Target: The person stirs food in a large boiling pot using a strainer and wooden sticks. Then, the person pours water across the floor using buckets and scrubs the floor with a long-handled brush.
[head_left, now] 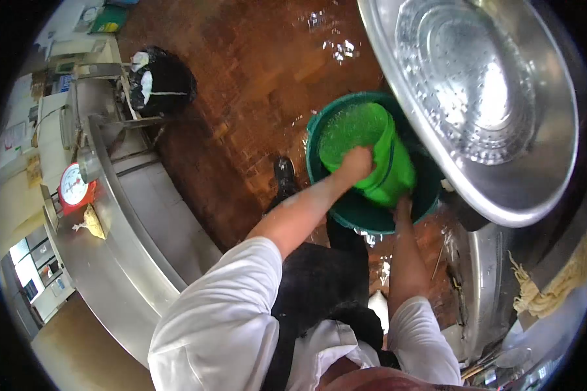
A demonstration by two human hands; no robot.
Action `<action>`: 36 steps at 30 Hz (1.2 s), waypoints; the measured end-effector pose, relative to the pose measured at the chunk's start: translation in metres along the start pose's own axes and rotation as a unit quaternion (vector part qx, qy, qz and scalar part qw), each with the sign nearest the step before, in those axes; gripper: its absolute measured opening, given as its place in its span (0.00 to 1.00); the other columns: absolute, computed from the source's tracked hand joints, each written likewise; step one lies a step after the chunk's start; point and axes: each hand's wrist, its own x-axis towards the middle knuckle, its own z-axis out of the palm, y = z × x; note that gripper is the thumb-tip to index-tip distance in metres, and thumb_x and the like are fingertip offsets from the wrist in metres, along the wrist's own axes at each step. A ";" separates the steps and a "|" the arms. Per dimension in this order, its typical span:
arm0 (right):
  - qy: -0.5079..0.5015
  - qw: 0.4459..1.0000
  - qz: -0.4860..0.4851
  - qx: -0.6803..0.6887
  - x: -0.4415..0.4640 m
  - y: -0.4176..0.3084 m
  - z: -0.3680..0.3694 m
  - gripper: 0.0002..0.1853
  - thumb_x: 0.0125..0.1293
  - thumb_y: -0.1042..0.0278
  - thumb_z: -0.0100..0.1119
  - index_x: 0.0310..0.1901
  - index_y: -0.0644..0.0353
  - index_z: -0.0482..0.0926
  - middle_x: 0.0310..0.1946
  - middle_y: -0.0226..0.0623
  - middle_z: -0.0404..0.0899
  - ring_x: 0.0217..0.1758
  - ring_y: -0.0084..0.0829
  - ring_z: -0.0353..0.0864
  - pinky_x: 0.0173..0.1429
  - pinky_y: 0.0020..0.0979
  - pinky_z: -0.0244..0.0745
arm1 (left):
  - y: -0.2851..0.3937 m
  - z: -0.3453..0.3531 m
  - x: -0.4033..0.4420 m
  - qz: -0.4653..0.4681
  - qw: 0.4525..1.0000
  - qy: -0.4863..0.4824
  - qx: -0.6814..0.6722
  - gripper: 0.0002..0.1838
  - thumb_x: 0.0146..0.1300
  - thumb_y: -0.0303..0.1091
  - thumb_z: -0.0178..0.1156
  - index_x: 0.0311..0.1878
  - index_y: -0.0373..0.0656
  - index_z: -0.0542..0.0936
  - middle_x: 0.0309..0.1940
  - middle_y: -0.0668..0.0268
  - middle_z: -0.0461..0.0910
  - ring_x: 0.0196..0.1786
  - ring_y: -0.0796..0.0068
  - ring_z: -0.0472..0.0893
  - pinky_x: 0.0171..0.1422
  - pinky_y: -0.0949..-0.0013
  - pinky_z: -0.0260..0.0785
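Observation:
A bright green bucket (398, 163) is tilted inside a larger dark green tub (316, 153) on the floor. My left hand (357, 163) is closed on the bucket's upper rim, its knuckles facing up. Lower down, at the bucket's base, my right hand (403, 207) holds it from beneath, with most of the fingers hidden. The bucket's open mouth faces the upper left, and its pale, speckled inside shows. Whether there is liquid in it I cannot tell.
A large metal basin (548, 117) overhangs the tub's right side. The brick floor (254, 72) looks wet. On the left, a steel counter (120, 260) carries a red scale (75, 186) and a yellowish bag (94, 223). A black bag-lined bin (166, 81) stands beyond; a cloth (557, 280) hangs right.

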 end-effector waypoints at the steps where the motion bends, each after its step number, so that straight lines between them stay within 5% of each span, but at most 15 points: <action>1: -0.008 0.999 0.026 -0.032 -0.029 -0.019 0.003 0.33 0.72 0.40 0.49 0.68 0.57 0.67 0.63 0.43 0.72 0.62 0.41 0.73 0.60 0.44 0.71 | 0.019 -0.019 -0.011 0.014 1.000 -0.013 0.004 0.22 0.53 0.39 0.68 0.47 0.36 0.78 0.34 0.45 0.83 0.39 0.43 0.83 0.44 0.46 0.76; 6: -0.043 0.997 0.047 -0.037 -0.106 -0.043 -0.020 0.37 0.73 0.37 0.47 0.72 0.57 0.62 0.66 0.41 0.70 0.65 0.41 0.71 0.65 0.43 0.68 | 0.102 -0.100 -0.070 0.032 0.997 -0.064 -0.004 0.18 0.56 0.33 0.62 0.47 0.34 0.77 0.29 0.45 0.82 0.35 0.43 0.83 0.40 0.44 0.76; 8: -0.040 0.998 0.043 -0.029 -0.121 -0.036 -0.040 0.37 0.73 0.36 0.46 0.73 0.56 0.61 0.66 0.40 0.70 0.66 0.41 0.70 0.67 0.43 0.67 | 0.115 -0.126 -0.095 0.150 0.989 -0.008 -0.010 0.16 0.57 0.31 0.60 0.46 0.31 0.75 0.28 0.47 0.81 0.32 0.44 0.82 0.37 0.44 0.75; 12: 0.009 0.998 0.026 -0.052 -0.133 -0.002 -0.085 0.37 0.74 0.35 0.44 0.74 0.55 0.59 0.66 0.37 0.70 0.67 0.41 0.70 0.69 0.42 0.65 | 0.127 -0.193 -0.129 0.141 0.986 -0.051 -0.067 0.14 0.58 0.31 0.60 0.42 0.30 0.72 0.25 0.49 0.79 0.30 0.46 0.82 0.33 0.46 0.75; 14: -0.016 1.000 -0.009 -0.004 -0.297 -0.096 0.032 0.37 0.75 0.38 0.43 0.75 0.56 0.56 0.72 0.37 0.63 0.71 0.41 0.64 0.73 0.41 0.61 | 0.118 -0.223 -0.134 0.158 0.981 -0.085 -0.069 0.15 0.57 0.30 0.59 0.43 0.29 0.72 0.26 0.49 0.80 0.31 0.47 0.82 0.34 0.47 0.75; 16: -0.040 0.999 -0.030 -0.015 -0.303 -0.085 0.032 0.36 0.77 0.40 0.41 0.75 0.58 0.56 0.74 0.37 0.59 0.74 0.39 0.60 0.75 0.42 0.57 | 0.098 -0.258 -0.135 0.201 0.968 -0.068 -0.135 0.15 0.57 0.29 0.59 0.43 0.28 0.72 0.26 0.48 0.80 0.31 0.47 0.82 0.35 0.47 0.75; 18: -0.003 0.999 -0.016 -0.036 -0.351 -0.106 0.088 0.40 0.73 0.34 0.45 0.68 0.66 0.66 0.63 0.44 0.72 0.63 0.41 0.74 0.64 0.42 0.72 | 0.067 -0.302 -0.125 0.228 0.958 -0.047 -0.168 0.14 0.56 0.28 0.59 0.42 0.28 0.72 0.26 0.48 0.80 0.31 0.47 0.82 0.34 0.48 0.75; 22: 0.034 0.982 -0.004 -0.186 -0.385 -0.131 0.197 0.40 0.71 0.33 0.48 0.66 0.66 0.67 0.59 0.44 0.75 0.57 0.40 0.77 0.58 0.41 0.75 | -0.012 -0.410 -0.093 0.162 0.954 -0.108 -0.229 0.14 0.54 0.27 0.59 0.41 0.29 0.72 0.26 0.47 0.79 0.31 0.46 0.82 0.36 0.48 0.74; 25: -0.048 0.967 -0.082 -0.237 -0.377 -0.151 0.320 0.33 0.71 0.40 0.54 0.56 0.69 0.73 0.45 0.40 0.80 0.42 0.29 0.80 0.42 0.32 0.75 | -0.108 -0.478 -0.051 0.106 0.965 0.014 -0.241 0.14 0.51 0.29 0.64 0.41 0.36 0.74 0.28 0.50 0.81 0.32 0.48 0.82 0.36 0.48 0.72; 27: -0.047 0.976 -0.070 -0.203 -0.368 -0.170 0.427 0.31 0.71 0.42 0.56 0.55 0.68 0.73 0.44 0.44 0.81 0.44 0.33 0.83 0.38 0.34 0.76 | -0.184 -0.530 -0.013 0.038 0.973 0.081 -0.214 0.16 0.50 0.31 0.67 0.41 0.39 0.76 0.28 0.51 0.81 0.32 0.50 0.82 0.38 0.49 0.73; 29: -0.121 0.959 -0.064 -0.248 -0.332 -0.179 0.511 0.28 0.70 0.43 0.57 0.54 0.64 0.74 0.39 0.38 0.81 0.33 0.31 0.82 0.33 0.31 0.76 | -0.264 -0.578 0.026 -0.005 0.975 0.133 -0.176 0.18 0.48 0.36 0.68 0.41 0.40 0.78 0.32 0.51 0.82 0.36 0.50 0.83 0.42 0.50 0.74; 31: -0.184 0.945 -0.117 -0.245 -0.303 -0.183 0.599 0.26 0.70 0.45 0.58 0.55 0.62 0.74 0.36 0.34 0.78 0.31 0.29 0.80 0.33 0.30 0.79 | -0.341 -0.627 0.062 -0.025 0.970 0.181 -0.159 0.19 0.47 0.38 0.68 0.41 0.40 0.79 0.36 0.51 0.82 0.39 0.49 0.83 0.45 0.52 0.75; 33: -0.223 0.897 -0.209 -0.320 -0.229 -0.169 0.663 0.26 0.70 0.46 0.58 0.58 0.60 0.74 0.44 0.38 0.78 0.39 0.30 0.81 0.35 0.33 0.81 | -0.406 -0.670 0.094 -0.047 0.969 0.196 -0.146 0.22 0.48 0.43 0.70 0.44 0.41 0.80 0.36 0.55 0.84 0.39 0.54 0.84 0.46 0.55 0.75; 34: -0.223 0.910 -0.186 -0.296 -0.241 -0.175 0.706 0.27 0.70 0.46 0.58 0.59 0.62 0.73 0.41 0.40 0.80 0.37 0.33 0.84 0.35 0.35 0.82 | -0.432 -0.691 0.107 -0.044 0.967 0.206 -0.142 0.23 0.47 0.45 0.72 0.45 0.42 0.81 0.34 0.56 0.84 0.39 0.56 0.84 0.46 0.56 0.75; 36: -0.193 0.857 -0.313 -0.361 -0.195 -0.167 0.766 0.27 0.70 0.47 0.57 0.53 0.69 0.79 0.43 0.48 0.85 0.41 0.38 0.86 0.46 0.40 0.79 | -0.464 -0.733 0.125 -0.068 0.963 0.216 -0.144 0.28 0.51 0.44 0.73 0.53 0.38 0.80 0.40 0.55 0.86 0.41 0.63 0.85 0.48 0.61 0.76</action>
